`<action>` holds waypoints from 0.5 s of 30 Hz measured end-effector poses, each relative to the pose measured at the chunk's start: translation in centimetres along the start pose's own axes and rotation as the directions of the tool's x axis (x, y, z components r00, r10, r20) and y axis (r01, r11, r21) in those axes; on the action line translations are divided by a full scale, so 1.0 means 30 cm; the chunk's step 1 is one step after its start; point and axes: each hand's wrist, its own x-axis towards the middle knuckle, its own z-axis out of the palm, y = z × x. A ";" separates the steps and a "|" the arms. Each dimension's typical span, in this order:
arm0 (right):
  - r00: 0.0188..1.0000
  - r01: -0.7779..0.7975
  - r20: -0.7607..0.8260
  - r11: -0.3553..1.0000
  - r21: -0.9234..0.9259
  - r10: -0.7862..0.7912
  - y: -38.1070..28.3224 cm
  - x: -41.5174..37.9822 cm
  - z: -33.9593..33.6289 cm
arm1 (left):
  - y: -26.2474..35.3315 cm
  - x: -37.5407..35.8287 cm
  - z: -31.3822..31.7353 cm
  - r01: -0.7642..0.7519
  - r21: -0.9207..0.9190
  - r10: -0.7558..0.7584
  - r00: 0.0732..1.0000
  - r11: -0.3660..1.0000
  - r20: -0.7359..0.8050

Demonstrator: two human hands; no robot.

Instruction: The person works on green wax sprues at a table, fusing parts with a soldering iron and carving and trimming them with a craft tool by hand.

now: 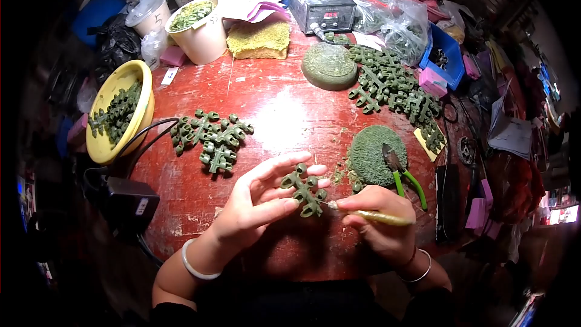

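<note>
A branched dark green wax-like piece (304, 191) rests against the fingers and thumb of my left hand (260, 200), above the red table. My right hand (382, 221) grips a tool with a yellowish handle (381, 217). The tool's thin tip points left and meets the lower right side of the green piece; whether it touches is hard to tell. Just beyond my right hand lies a round green pad (376, 152), with green-handled pliers (402, 172) lying on its right part.
More green branched pieces lie at the left (212, 136) and back right (393, 82). A yellow bowl (147, 109) holds others. Toward the back stand a white bucket (203, 42), a sponge (259, 41), a round block (328, 66) and a control box (321, 9). A black cable runs at left.
</note>
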 end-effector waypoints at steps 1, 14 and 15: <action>0.999 0.046 0.023 0.996 -0.072 -0.044 -0.002 0.003 0.004 | 0.000 0.001 -0.002 -0.001 -0.002 0.001 1.000 1.000 -0.001; 0.970 0.239 0.008 0.955 -0.176 -0.242 -0.007 0.000 0.013 | -0.005 0.004 -0.017 0.056 -0.015 -0.056 0.998 0.998 -0.016; 0.970 0.240 0.010 0.955 -0.176 -0.242 -0.004 -0.001 0.011 | -0.006 0.003 -0.018 0.055 -0.016 -0.055 0.998 0.998 -0.016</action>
